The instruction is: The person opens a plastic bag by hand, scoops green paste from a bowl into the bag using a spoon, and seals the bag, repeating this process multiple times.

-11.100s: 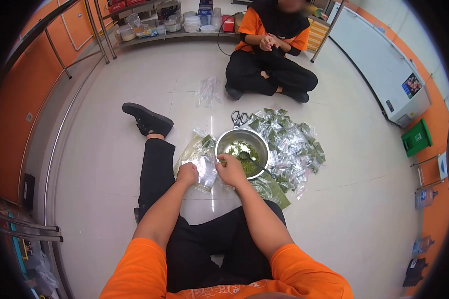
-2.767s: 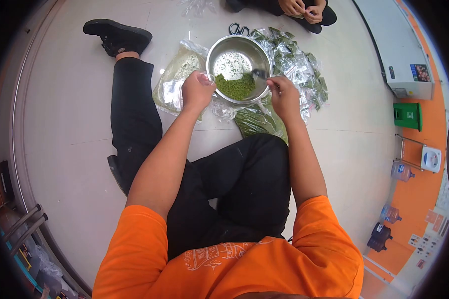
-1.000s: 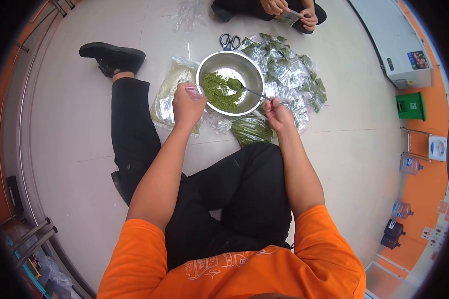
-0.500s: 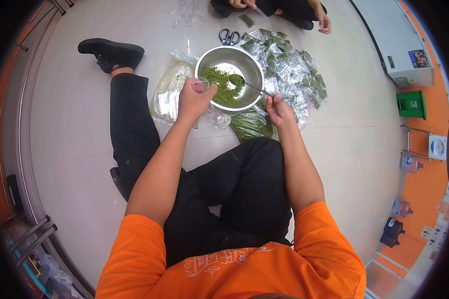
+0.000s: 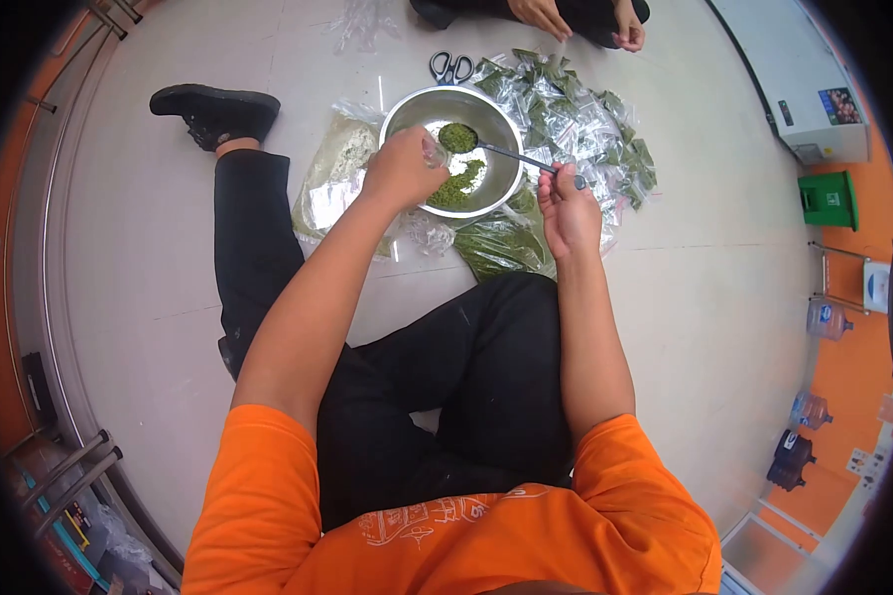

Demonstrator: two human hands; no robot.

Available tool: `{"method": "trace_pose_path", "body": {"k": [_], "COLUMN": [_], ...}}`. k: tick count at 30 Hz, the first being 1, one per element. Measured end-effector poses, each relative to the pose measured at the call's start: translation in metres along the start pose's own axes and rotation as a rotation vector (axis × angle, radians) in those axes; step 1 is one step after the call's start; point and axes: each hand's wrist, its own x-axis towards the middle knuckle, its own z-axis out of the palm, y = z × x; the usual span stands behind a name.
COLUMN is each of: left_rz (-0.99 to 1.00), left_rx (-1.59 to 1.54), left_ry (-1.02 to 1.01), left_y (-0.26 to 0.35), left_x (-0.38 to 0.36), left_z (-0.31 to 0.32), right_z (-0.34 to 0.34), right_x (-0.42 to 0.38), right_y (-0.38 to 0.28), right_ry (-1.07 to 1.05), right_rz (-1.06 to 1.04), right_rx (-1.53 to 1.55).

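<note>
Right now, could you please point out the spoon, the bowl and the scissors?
Spoon (image 5: 516,156): head view, on its dark handle.
Bowl (image 5: 453,105): head view, on the inner wall's far side.
Scissors (image 5: 451,76): head view, where the handles meet.

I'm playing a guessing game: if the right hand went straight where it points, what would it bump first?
Probably the pile of small plastic bags, just ahead of the right hand. How high the hand is over the floor is hard to tell, so it might pass above them.
</note>
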Motion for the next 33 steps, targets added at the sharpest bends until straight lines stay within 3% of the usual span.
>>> {"method": "trace_pose_path", "body": {"k": [8,11,16,25,28,33], "left_rz": [-0.033,-0.028,0.008,0.074,0.127,0.113], "left_rx": [-0.029,-0.098,-0.233,-0.432,-0.346,-0.212], "left_ry": [-0.101,-0.127,0.025,0.128,0.160,0.302], "left_y": [0.024,0.022,0.017,0.013,0.009,0.009], "left_x": [0.014,0.019,0.024,0.028,0.028,0.023], "left_z": [-0.004,0.002,0.016,0.028,0.025,0.012], "right_z": [0.005,0.005,0.007,0.009,0.009,-0.006], "right_x": [-0.006,-0.010,-0.016,-0.020,-0.017,0.006], "right_y": [-0.002,-0.004,-0.004,-0.006,-0.011,-0.002], "right_ry": [-0.053,-0.200,-0.384,-0.299,-0.087,0.024], "right_rz": [-0.310,-0.503,-0.752,-0.772,-0.682,-0.362], "right_rx": [-0.282,-0.380,-0.370,-0.253,-0.279,-0.228]}}
